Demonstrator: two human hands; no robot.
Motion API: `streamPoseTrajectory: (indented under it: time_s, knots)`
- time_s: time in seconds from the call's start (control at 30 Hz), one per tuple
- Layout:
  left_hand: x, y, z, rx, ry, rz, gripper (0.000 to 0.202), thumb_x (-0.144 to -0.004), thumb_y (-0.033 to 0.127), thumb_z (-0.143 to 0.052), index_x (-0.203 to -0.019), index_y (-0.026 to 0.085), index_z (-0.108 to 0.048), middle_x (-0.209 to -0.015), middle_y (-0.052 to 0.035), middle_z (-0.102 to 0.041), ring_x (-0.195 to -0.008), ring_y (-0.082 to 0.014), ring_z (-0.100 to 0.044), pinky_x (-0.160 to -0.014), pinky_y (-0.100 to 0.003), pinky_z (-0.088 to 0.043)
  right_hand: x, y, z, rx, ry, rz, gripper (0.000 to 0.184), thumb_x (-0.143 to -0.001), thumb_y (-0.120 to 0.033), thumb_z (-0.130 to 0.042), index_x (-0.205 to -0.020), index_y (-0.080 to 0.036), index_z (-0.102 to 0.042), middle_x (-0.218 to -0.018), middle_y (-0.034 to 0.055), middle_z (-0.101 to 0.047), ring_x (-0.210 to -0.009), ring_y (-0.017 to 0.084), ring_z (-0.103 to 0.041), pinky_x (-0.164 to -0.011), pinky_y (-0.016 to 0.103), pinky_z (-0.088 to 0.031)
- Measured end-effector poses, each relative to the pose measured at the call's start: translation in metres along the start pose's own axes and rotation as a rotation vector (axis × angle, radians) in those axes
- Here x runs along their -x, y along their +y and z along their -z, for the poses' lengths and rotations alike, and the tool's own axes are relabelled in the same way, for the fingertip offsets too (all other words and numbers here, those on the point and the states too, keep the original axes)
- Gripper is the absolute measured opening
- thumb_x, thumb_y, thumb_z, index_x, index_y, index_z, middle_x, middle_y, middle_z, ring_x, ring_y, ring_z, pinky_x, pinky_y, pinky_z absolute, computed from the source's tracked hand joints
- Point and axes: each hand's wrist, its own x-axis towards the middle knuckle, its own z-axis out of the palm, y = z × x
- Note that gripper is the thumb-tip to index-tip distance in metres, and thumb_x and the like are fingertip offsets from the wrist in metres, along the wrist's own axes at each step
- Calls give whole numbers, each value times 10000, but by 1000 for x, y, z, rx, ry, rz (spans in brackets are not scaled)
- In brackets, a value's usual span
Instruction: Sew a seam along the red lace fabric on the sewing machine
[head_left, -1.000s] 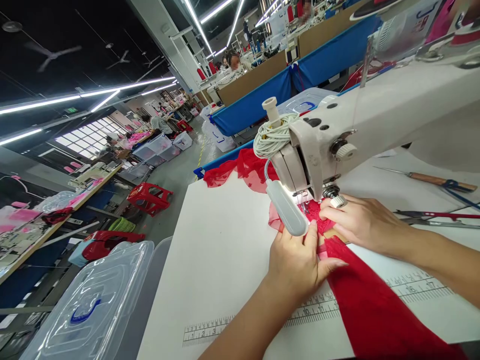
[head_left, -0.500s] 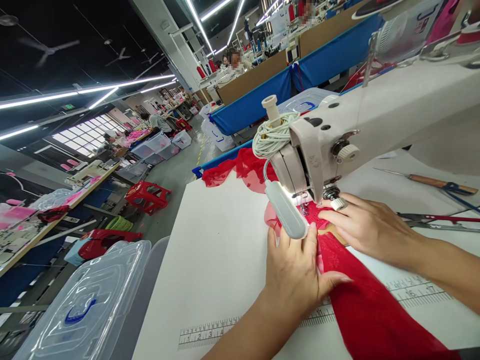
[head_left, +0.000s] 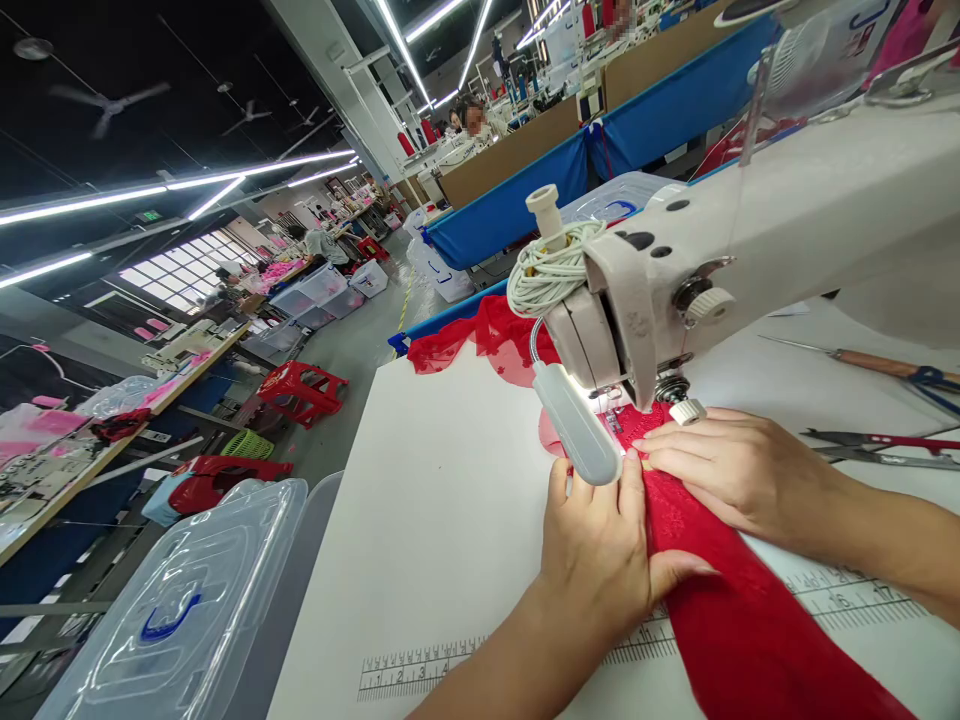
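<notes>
Head view: both hands flat on red lace at needle

Head view, now vs 1 s back: left hand [head_left: 600,555] slid fwd, fingers extended and pressing red lace fabric [head_left: 720,600] flat on table [head_left: 450,520], no grip. Right hand [head_left: 735,470] lowered, fingers stretched flat on same lace just beside presser foot [head_left: 613,418] of sewing machine [head_left: 750,240]. Lace fed further under lamp [head_left: 576,425], wooden piece under right hand now covered. Judged: seam advancing, guiding ongoing. Scissors [head_left: 877,445] lie apart, untouched.

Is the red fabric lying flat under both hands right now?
Yes, the left hand and right hand both press the red fabric onto the table.
</notes>
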Motion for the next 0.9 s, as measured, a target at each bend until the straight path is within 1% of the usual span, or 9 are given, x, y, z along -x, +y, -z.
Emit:
streamPoseTrajectory:
  time_s: [0.1, 0.17, 0.3, 0.37, 0.47, 0.57, 0.63, 0.77, 0.9]
  knots:
    - [-1, -1, -2, -15, 12, -3, 847, -983, 789, -307, -1274, 87, -681, -1235, -204, -691, -985, -300, -647, -848, -423, -495, -1, 1, 0, -5, 26, 11, 312, -923, -29, -444, -1019, -149, -715, -1068, 105, -774, -977, 214, -716, -864, 367, -542]
    - [-1, -2, -4, -20, 26, -4, 858, -993, 781, -273, -1266, 78, -681, -1240, -212, -691, -989, -303, -653, -871, -434, -497, -2, 1, 0, -6, 12, 5, 322, -951, -38, -422, -1036, -154, -710, -1082, 103, -774, -977, 217, -718, -853, 367, -533]
    - [-2, -5, -6, -37, 42, -2, 874, -987, 790, -268, -1279, 71, -670, -1255, -225, -684, -1012, -316, -664, -907, -460, -512, -6, 2, 0, 17, 3, 7, 329, -985, -78, -390, -1011, -165, -706, -1072, 107, -777, -885, 226, -722, -755, 371, -537]
    - [-3, -6, -7, -34, 40, 4, 875, -989, 787, -262, -1294, 69, -659, -1267, -224, -680, -1064, -330, -659, -938, -481, -516, -8, 3, 1, 34, 6, 24, 321, -984, -88, -393, -1001, -166, -704, -1072, 108, -777, -853, 226, -723, -717, 368, -543]
    - [-4, -7, -6, -15, 44, 9, 872, -1021, 740, -179, -1323, 59, -632, -1287, -207, -677, -1166, -336, -637, -999, -501, -509, -11, 4, 2, 47, -10, 32, 306, -972, -86, -412, -997, -171, -704, -1073, 105, -776, -840, 221, -724, -680, 353, -548]
    - [-7, -7, -6, 51, 73, -17, 849, -1045, 686, -117, -1328, 65, -622, -1228, -185, -702, -1133, -298, -661, -1000, -451, -523, -12, 5, 3, 55, -5, 47, 306, -972, -87, -404, -1012, -158, -699, -1069, 117, -775, -831, 221, -726, -688, 356, -562]
    - [-7, -8, -6, 88, 96, -48, 835, -1050, 674, -134, -1315, 52, -624, -1172, -188, -713, -1083, -279, -682, -977, -411, -534, -12, 5, 4, 59, -4, 52, 299, -969, -86, -407, -1024, -151, -694, -1063, 121, -775, -831, 220, -727, -705, 358, -570]
    - [-5, -8, -5, 31, 37, -79, 874, -1022, 725, -232, -1346, -3, -591, -1208, -224, -694, -1130, -307, -667, -1021, -427, -517, -12, 6, 3, 51, -7, 45, 282, -948, -76, -431, -1011, -165, -691, -1058, 110, -775, -840, 220, -729, -674, 340, -562]
    - [-1, -8, -2, -16, -3, -82, 839, -1018, 730, -244, -1275, 36, -641, -1205, -215, -694, -1123, -303, -660, -1044, -434, -510, -10, 6, 2, 51, 9, 52, 291, -956, -73, -413, -1017, -145, -688, -1076, 133, -772, -863, 241, -737, -660, 354, -560]
